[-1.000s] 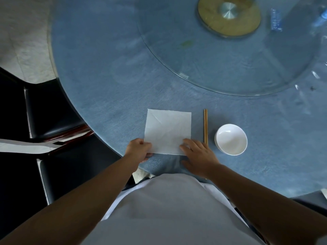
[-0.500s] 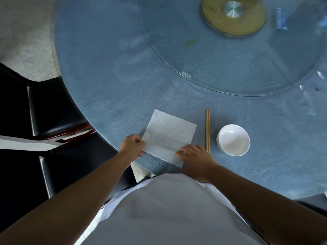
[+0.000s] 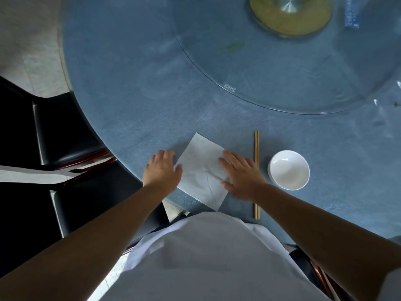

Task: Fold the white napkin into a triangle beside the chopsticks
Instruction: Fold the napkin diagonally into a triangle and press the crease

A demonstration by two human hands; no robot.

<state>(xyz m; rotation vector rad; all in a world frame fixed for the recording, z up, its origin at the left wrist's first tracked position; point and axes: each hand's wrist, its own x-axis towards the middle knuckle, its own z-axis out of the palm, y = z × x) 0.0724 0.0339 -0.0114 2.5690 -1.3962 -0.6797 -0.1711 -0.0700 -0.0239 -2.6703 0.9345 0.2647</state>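
Observation:
The white napkin (image 3: 201,170) lies flat on the blue tablecloth, turned like a diamond, one corner pointing away from me and one toward the table edge. My left hand (image 3: 162,171) rests flat on its left corner. My right hand (image 3: 242,175) lies flat on its right corner, fingers spread. Neither hand grips the paper. A pair of wooden chopsticks (image 3: 257,146) lies straight just right of the napkin, partly under my right wrist.
A white bowl (image 3: 288,169) stands right of the chopsticks. A glass turntable (image 3: 217,68) with a brass hub (image 3: 290,14) covers the far part of the round table (image 3: 130,83). Black chairs (image 3: 60,131) stand at the left.
The napkin has been rotated from square-on to a diamond. Both hands moved from pinching its near edge to lying flat on its left and right corners.

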